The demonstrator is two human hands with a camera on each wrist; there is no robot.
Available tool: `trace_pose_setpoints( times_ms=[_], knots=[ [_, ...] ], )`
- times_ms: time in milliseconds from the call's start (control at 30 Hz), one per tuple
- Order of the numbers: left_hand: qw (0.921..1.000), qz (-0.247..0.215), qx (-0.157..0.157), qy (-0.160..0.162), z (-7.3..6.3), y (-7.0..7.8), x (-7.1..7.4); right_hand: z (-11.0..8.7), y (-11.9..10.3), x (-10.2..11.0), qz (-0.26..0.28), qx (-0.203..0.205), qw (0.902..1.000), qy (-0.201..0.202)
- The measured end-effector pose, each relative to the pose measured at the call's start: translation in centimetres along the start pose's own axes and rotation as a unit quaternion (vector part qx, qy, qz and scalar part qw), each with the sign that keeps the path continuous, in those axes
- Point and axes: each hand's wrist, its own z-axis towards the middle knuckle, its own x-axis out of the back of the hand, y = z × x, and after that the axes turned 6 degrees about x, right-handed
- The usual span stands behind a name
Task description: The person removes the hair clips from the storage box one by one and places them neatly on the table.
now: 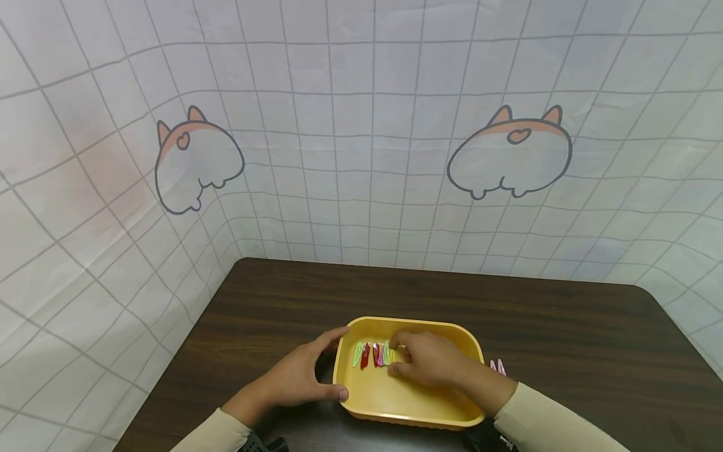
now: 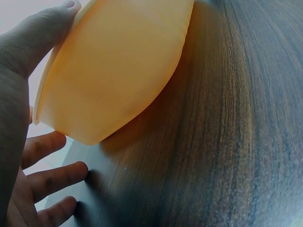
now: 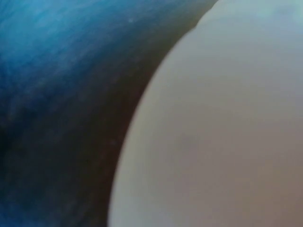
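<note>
Dark wood-grain table (image 1: pixel 565 333) across the lower frame, smooth round-cornered yellow plastic tray (image 1: pixel 418 405) at lower centre. Left hand (image 1: pixel 302 376) is spread along the tray's left end, thumb at the rim. Right hand (image 1: pixel 432 361) is inside, fingertips at the right end of a row of slim, glossy hair clips (image 1: pixel 364 356); can't tell if it's pinching the yellow clip (image 1: pixel 393 356) there. I'd guess lining clips up is the step in hand, and the next move calls for light fingertips. Two pink clips (image 1: pixel 501 367) show just right of the tray.

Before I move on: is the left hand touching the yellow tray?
Touching. The head view shows the left hand with its thumb tip lying over the rim of the yellow tray.
</note>
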Motion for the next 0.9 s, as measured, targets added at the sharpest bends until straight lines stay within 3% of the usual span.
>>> trace_pose_setpoints(
  times_ms=[400,700,900],
  knots=[
    [1.0000,-0.002,0.001,0.001,0.0,0.1,-0.1,-0.2,-0.3,0.3,0.007,-0.007,0.9999,-0.003],
    [1.0000,-0.003,-0.006,0.003,0.1,-0.1,0.0,-0.2,-0.6,0.8,-0.013,0.003,0.9998,0.017],
    [1.0000,-0.003,-0.006,0.000,0.0,0.0,0.0,-0.2,-0.5,1.1,0.004,0.009,0.9997,0.023]
  ],
)
